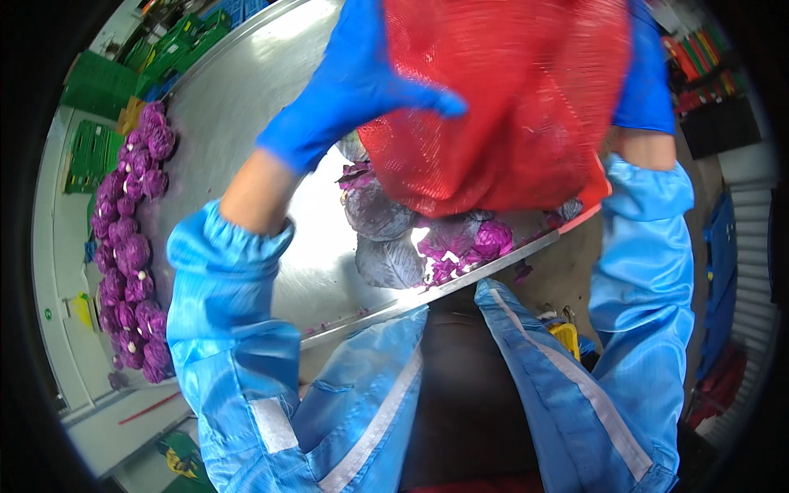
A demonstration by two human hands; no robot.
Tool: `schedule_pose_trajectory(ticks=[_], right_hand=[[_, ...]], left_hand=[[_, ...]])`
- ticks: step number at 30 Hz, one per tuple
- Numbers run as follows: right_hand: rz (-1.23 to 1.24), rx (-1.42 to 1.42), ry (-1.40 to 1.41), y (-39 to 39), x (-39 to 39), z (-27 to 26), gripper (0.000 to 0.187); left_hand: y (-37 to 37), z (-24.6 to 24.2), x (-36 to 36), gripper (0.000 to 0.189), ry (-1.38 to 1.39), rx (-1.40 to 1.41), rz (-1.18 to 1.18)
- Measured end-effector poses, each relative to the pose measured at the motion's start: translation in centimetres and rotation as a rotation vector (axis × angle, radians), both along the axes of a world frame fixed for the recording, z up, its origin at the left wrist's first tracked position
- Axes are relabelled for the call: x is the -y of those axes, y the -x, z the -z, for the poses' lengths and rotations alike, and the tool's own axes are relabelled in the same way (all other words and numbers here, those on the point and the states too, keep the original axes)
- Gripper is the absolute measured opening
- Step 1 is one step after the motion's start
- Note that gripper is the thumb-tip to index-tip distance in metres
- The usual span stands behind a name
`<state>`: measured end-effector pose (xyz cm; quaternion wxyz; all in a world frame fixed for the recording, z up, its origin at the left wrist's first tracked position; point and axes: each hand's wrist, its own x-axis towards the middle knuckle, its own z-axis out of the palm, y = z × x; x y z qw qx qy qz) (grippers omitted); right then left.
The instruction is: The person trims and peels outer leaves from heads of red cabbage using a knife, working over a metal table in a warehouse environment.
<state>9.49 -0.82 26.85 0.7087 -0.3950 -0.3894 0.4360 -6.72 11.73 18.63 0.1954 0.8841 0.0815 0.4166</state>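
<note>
A red mesh bag [493,111], blurred by motion, is raised over the near side of the metal table [228,135]. My left hand [351,86], in a blue glove, grips its left side with the thumb lying across the mesh. On the opposite side is my right hand [647,74], gloved alike; its fingers are hidden by the bag. What the bag contains cannot be made out. Beneath it lie dark red cabbages [376,212], a loose outer leaf [389,264] and bright purple leaf scraps [493,239] along the table's near rim.
Many peeled red cabbages [132,252] are heaped along the table's left end. Green plastic crates [92,154] stand beyond them. A red plastic edge [595,194] juts at the table's right corner. A yellow object [565,338] sits low on the right.
</note>
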Motion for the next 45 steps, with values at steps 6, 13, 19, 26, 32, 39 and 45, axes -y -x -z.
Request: schedule_pose_trajectory(ticks=[6,13,19,26,32,39,45], right_hand=[[-0.451,0.089,-0.054,4.3,-5.2,0.5,0.026],[-0.254,0.116,0.109,2.3,-6.0,15.5,0.045],[-0.21,-0.401,0.521,-3.0,-4.2,29.5,0.036],[-0.067,-0.226,0.629,-1.2,-5.6,32.0,0.034],[-0.103,-0.21,0.666,1.4,-5.3,32.3,0.035],[0.174,-0.045,0.723,4.2,0.6,28.1,0.028],[0.156,0.249,0.84,4.1,6.6,29.0,0.026]], left_hand=[[13.3,2.5,-10.8,0.039,0.161,0.049,-0.614],[55.2,-1.7,9.0,0.04,0.425,1.099,-1.009],[72.3,2.4,40.8,0.031,0.072,1.158,-1.978],[71.1,-1.8,65.7,0.03,-0.322,1.087,-2.52],[74.4,1.7,68.1,0.028,0.03,0.834,-2.765],[82.3,12.3,62.5,0.027,1.021,-0.098,-2.886],[84.8,18.7,42.4,0.025,0.864,-0.167,-2.448]])
